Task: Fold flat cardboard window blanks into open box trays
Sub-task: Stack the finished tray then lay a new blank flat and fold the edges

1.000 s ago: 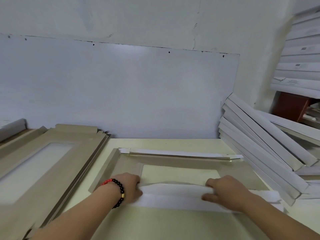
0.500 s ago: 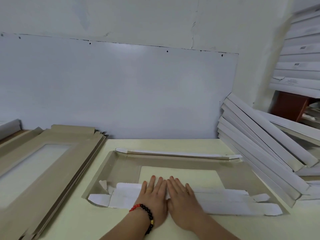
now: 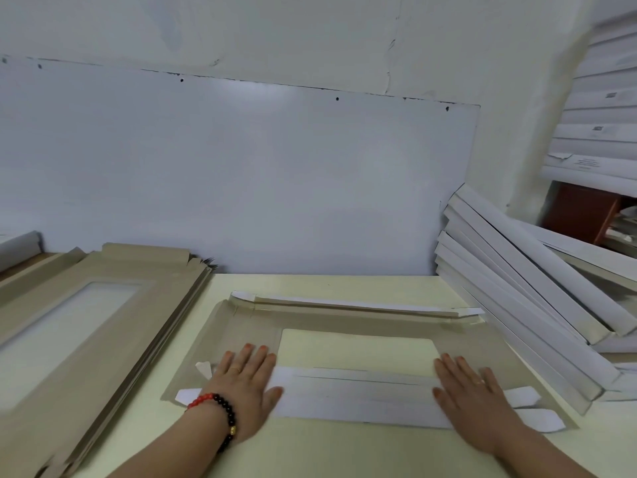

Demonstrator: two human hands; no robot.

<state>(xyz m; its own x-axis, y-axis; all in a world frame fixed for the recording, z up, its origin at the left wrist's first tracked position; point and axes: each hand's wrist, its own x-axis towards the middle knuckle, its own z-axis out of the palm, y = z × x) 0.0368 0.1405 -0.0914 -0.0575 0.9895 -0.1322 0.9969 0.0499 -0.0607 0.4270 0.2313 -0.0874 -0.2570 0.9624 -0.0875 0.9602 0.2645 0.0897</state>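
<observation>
The pale tabletop carries the window blank flat at its middle, a stack of unfolded blanks lying to the left and finished white trays leaning close against its right end. The blank's far flap is already turned over; the near flap is folded inward, white side up. The left hand and the right hand lie flat, fingers straight, each grip released and simply pressing the near flap's ends. To crease well, I judge the palms should bear down evenly along the fold line, keeping the flap edge parallel to the window cutout. The small corner tabs stick out loose and could snag. Room is tight at the right, freer toward the near edge
</observation>
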